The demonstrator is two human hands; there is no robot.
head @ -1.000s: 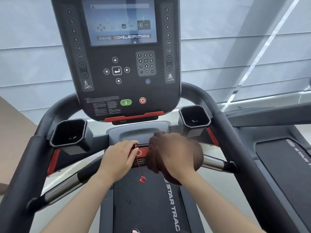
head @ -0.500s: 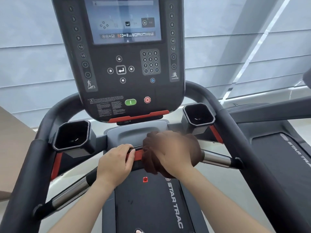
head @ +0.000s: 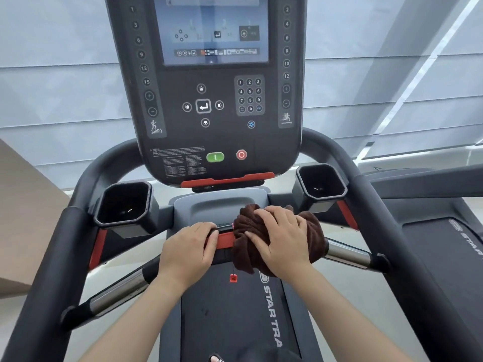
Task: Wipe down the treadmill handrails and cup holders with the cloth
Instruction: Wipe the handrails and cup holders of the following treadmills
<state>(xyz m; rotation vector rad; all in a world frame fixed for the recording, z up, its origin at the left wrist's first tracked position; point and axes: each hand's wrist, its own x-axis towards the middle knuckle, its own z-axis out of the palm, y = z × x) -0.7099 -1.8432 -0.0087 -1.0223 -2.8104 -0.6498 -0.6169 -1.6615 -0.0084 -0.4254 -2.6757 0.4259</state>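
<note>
1. Below the console (head: 217, 105), my left hand (head: 188, 246) was touching the red strip of the bar (head: 224, 241) a second ago. It now grips that bar.
2. My right hand (head: 282, 239), blurred by motion then, is sharp now. The cloth (head: 245, 226) is at the same spot under the console.
3. I judge this middle bar is nearly wiped. The cup holders (head: 125, 205) below the console's two corners probably come next.
4. My right fingers (head: 269, 215) are spread and curled over the brown cloth, pressing it bunched around the bar.
5. My left fingers (head: 206, 228) curl over the bar's top, just beside the cloth, holding no cloth.
</note>
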